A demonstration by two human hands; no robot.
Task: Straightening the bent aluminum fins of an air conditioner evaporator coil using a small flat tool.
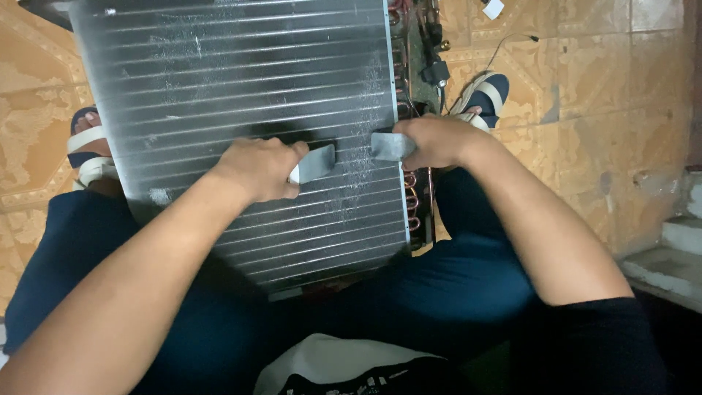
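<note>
A finned metal coil (pixel 241 110) is leaned against the knees; a grey flat tool (pixel 316 162) is gripped by the left hand (pixel 257 168), another (pixel 391 145) by the right hand (pixel 433 140)

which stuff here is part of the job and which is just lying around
In use:
- finned coil panel
- flat blade in left hand
- flat blade in right hand

Lying about:
- white scrap on the floor tiles
- concrete step

Finned coil (pixel 241 110) top cut off by frame edge, lower edge behind knees, tool handles inside fists.
</note>
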